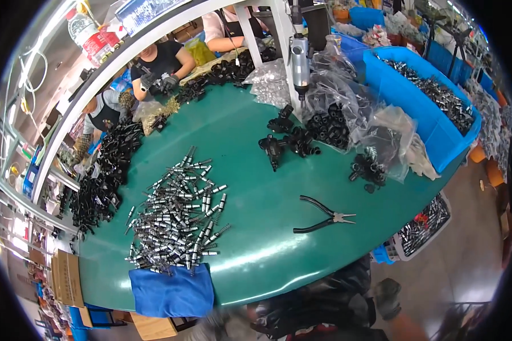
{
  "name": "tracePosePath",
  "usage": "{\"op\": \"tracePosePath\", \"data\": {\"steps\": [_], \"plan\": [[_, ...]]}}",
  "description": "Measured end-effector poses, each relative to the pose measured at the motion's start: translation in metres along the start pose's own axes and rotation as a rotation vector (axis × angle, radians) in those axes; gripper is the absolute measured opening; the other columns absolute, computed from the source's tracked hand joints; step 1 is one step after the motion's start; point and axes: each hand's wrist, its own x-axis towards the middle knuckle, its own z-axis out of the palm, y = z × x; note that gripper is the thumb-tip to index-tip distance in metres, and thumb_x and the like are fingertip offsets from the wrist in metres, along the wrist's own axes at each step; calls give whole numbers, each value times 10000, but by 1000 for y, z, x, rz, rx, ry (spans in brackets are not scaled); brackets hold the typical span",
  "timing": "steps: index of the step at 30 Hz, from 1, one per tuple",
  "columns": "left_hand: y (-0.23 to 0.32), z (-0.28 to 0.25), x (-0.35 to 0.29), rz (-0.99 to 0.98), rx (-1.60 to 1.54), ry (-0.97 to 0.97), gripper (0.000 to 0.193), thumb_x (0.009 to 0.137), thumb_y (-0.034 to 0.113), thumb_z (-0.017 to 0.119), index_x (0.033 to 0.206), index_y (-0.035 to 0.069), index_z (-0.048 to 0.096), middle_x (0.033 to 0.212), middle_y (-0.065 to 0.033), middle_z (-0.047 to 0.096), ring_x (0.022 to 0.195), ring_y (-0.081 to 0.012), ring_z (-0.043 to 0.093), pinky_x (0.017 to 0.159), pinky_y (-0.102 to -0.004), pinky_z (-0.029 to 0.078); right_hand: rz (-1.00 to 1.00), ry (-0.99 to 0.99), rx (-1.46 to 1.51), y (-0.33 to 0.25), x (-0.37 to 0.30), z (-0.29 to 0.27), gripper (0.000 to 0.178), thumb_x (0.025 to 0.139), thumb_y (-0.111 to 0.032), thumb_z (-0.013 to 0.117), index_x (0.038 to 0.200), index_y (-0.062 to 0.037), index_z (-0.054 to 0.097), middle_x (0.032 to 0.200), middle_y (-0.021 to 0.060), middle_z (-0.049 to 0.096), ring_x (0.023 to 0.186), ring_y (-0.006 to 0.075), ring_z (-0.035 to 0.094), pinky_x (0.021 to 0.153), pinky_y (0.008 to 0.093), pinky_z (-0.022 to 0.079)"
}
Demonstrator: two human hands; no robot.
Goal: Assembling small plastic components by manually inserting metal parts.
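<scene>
My right hand, in a grey glove, hangs below the table's front edge, beside my dark-clothed lap. Its fingers are too unclear to read, and I see nothing held in it. At the lower edge my left hand is a grey blur near a blue cloth; its fingers cannot be made out. The cloth drapes over the table edge, touching a heap of silver spring-fitted metal pins. Pliers with black handles lie on the green table with their handles spread.
A silver power screwdriver hangs by a white post. Black plastic parts and clear bags lie at the right. A blue bin holds metal parts. Black parts line the left edge. Other people work across the table.
</scene>
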Motion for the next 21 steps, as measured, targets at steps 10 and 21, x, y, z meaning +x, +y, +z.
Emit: {"op": "tracePosePath", "data": {"steps": [10, 21], "plan": [[217, -11, 321, 461, 1408, 782, 740, 893, 678, 433, 1414, 153, 454, 1451, -189, 437, 1314, -414, 441, 1065, -449, 403, -453, -291, -594, -169, 244, 15, 732, 825, -616, 562, 1384, -145, 512, 1464, 219, 378, 1322, 403, 379, 1061, 584, 314], [95, 5, 223, 1242, 1704, 564, 373, 787, 213, 724, 1134, 110, 635, 1229, -182, 585, 1015, -416, 604, 880, -480, 506, -488, -339, -584, -144, 257, 24, 749, 783, -652, 591, 1299, -109, 556, 1355, 229, 482, 1275, 381, 427, 1087, 547, 300]]}}
